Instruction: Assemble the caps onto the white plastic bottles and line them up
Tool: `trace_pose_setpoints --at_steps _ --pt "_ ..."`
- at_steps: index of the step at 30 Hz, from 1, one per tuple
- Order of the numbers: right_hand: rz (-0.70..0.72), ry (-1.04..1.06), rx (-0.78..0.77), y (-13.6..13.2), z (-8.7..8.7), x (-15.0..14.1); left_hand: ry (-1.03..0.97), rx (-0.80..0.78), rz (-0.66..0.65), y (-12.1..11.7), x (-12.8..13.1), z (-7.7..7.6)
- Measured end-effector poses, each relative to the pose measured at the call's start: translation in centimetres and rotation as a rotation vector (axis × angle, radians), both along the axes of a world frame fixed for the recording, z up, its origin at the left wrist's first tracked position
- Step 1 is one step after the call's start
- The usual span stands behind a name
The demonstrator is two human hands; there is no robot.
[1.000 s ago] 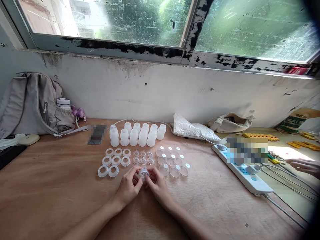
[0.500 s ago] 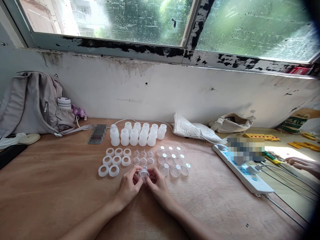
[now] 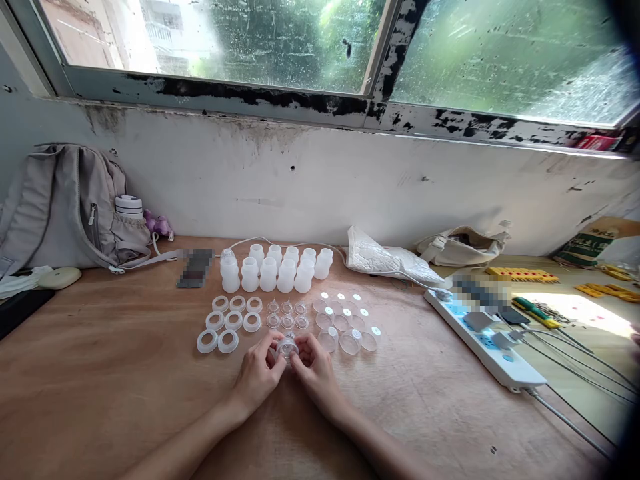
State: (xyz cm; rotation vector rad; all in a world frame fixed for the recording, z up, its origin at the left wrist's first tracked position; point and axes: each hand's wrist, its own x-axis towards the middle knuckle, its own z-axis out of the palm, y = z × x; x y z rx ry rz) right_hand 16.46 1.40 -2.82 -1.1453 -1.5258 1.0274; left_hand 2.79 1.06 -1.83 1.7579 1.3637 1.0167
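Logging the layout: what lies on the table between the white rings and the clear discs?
Two rows of small clear pieces, as the head view shows.

Ten bottles [image 3: 268, 275], eight loose rings [image 3: 233, 329], six loose teats [image 3: 287, 322], nine caps [image 3: 351, 343], nine discs [image 3: 365, 313]

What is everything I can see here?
Frosted bottles: about ten, white, back centre
Plastic rings: eight, frosted white, left-centre
Small pointed plastic parts: six, clear, centre
Round plastic cups: about nine, clear, right-centre
Fabric backpack: one, grey, far left
Crinkled package: one, white, by wall
Fabric pouch: one, beige, right of package
Power strip: one, white, right
Wooden table: one, brown, beneath
Round plastic piece: one, clear, between hands
Left hand, right hand: bare, front centre
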Motion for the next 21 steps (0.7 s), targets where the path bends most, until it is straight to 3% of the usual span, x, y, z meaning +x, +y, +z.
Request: trace_pose_setpoints --at_steps 21 --pt "0.023 -0.043 -0.008 0.14 -0.16 0.19 -0.068 -0.042 -0.017 -0.40 0.27 0.86"
